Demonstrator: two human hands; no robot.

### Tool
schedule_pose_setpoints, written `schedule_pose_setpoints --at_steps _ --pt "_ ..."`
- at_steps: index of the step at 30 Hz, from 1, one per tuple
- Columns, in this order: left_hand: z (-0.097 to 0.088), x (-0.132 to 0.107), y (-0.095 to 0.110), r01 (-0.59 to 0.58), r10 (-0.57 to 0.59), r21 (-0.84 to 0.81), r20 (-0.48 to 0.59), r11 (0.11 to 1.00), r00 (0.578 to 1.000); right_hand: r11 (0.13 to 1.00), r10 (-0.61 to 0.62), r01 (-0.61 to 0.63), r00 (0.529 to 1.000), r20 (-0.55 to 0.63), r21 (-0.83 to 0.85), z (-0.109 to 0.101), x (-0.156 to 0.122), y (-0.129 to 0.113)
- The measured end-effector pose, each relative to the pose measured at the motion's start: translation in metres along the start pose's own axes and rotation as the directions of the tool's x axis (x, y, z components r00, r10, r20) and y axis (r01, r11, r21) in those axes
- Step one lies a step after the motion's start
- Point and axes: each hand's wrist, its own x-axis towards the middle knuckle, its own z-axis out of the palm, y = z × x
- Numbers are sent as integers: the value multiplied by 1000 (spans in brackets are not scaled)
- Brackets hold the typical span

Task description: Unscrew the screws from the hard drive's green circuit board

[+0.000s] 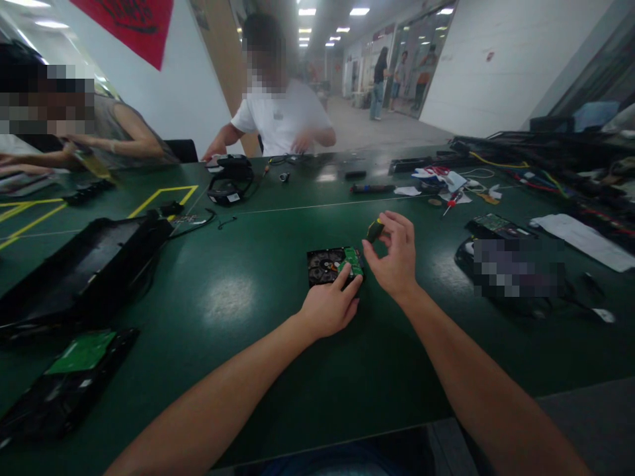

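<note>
A black hard drive [325, 264] with a small green circuit board [352, 260] lies on the dark green table [258, 370] in front of me. My left hand [331, 303] rests at the drive's near right corner, its index finger and thumb pinched on the green board. My right hand [393, 253] hovers just right of the drive, fingers curled round the black and yellow handle of a screwdriver [374, 230] that points down toward the board.
A large black case [84, 264] lies at the left, with another device carrying a green board [82, 354] nearer me. Two people sit across the table at the far left and centre. Cables, tools and papers [580, 238] crowd the right side.
</note>
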Motion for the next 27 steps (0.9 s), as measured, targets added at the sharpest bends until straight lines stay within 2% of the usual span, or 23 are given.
schedule_pose_setpoints --at_steps 8,17,24,27 --pt "0 0 0 -4 4 3 -6 1000 1000 994 -7 8 1000 -8 107 6 -3 6" --pt "-2 0 0 3 -3 6 -1 1000 1000 1000 -15 15 1000 16 24 1 -1 0" --pt "0 1 0 2 -2 12 -6 1000 1000 994 4 -8 999 41 113 6 -6 3" --pt "0 0 0 2 -2 10 -6 1000 1000 995 13 -16 999 32 101 6 -5 3"
